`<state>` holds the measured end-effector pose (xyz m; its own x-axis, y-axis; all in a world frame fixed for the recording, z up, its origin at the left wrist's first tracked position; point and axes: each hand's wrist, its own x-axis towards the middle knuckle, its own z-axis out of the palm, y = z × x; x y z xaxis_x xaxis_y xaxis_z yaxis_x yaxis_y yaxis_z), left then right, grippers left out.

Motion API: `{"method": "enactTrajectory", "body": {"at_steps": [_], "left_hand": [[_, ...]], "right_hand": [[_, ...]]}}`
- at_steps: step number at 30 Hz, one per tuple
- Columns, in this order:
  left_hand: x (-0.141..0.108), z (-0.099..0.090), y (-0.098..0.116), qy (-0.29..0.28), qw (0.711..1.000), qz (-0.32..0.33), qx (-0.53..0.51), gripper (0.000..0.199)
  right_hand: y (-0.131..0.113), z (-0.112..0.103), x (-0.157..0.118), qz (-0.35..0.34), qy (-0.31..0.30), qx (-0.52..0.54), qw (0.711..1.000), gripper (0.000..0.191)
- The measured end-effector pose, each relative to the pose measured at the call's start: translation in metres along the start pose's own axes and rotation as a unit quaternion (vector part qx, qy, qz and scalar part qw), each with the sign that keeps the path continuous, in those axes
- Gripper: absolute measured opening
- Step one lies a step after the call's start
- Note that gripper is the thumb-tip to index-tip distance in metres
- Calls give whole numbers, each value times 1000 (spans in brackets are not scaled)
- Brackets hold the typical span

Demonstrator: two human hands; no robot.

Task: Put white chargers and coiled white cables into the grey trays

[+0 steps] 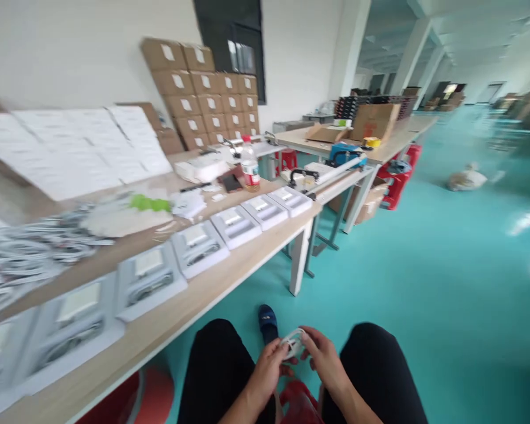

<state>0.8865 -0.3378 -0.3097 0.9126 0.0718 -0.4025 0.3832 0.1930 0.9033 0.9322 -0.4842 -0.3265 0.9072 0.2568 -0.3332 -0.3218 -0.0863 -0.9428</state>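
Between my knees, a coiled white cable (295,337) is held in both hands. My left hand (265,370) pinches the coil's left side. The fingers of my right hand (325,357) close on its right side. To the left, a row of open white boxes (205,268) runs along the table edge. The nearer boxes hold a white block and a coiled cable each; the farther ones show a white block beside an unfilled slot. A heap of white cables (30,250) lies at the table's left end, somewhat blurred.
The wooden table (221,288) carries a bottle with a red cap (249,165), a bright green item (150,203) and white printed sheets (83,153). Stacked cardboard boxes (203,94) stand against the wall. More tables, red stools (395,182) and a pale bag (467,178) are beyond, on a teal floor.
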Motion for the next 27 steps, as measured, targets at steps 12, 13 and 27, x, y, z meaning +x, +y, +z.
{"method": "enactTrajectory", "body": {"at_steps": [12, 13, 27], "left_hand": [[-35, -43, 259, 229, 757, 388, 472, 36], [-23, -48, 272, 254, 714, 410, 508, 36], [30, -76, 264, 177, 606, 396, 667, 37]], "right_hand": [[6, 0, 9, 16, -102, -89, 991, 58], [7, 0, 10, 14, -112, -99, 989, 57], [41, 7, 23, -20, -83, -167, 982, 41]]}}
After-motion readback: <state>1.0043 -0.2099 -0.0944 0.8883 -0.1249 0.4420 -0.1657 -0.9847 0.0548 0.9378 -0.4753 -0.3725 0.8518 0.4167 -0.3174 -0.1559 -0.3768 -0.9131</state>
